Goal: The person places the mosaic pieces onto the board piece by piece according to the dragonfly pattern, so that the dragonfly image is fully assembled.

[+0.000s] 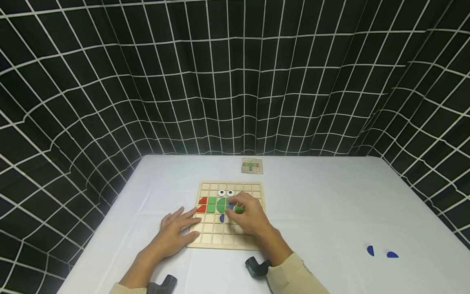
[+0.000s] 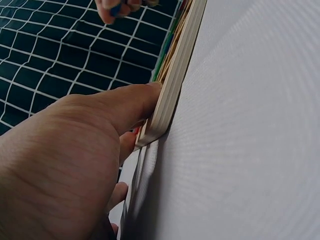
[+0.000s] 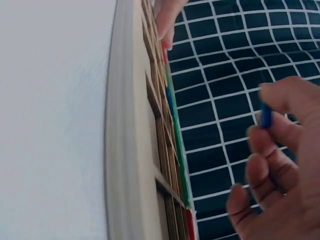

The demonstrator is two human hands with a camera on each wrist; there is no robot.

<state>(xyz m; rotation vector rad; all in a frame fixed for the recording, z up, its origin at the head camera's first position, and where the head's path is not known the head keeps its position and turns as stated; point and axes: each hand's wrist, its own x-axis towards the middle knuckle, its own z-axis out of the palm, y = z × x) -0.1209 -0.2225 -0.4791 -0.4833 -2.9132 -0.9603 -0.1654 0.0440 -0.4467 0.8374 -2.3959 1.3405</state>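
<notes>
A wooden grid board lies on the white table, with red quarter-round pieces, green pieces and two eye pieces set in its cells. One blue piece sits below the green ones. My right hand is over the board and pinches another blue piece between thumb and finger, above the board's surface in the right wrist view. My left hand rests at the board's left edge, fingers spread, its thumb touching the rim.
Two blue half-round pieces lie apart on the table at the right. Behind the board lies a small pattern card. Dark curtains with a white grid stand around the back and sides of the table.
</notes>
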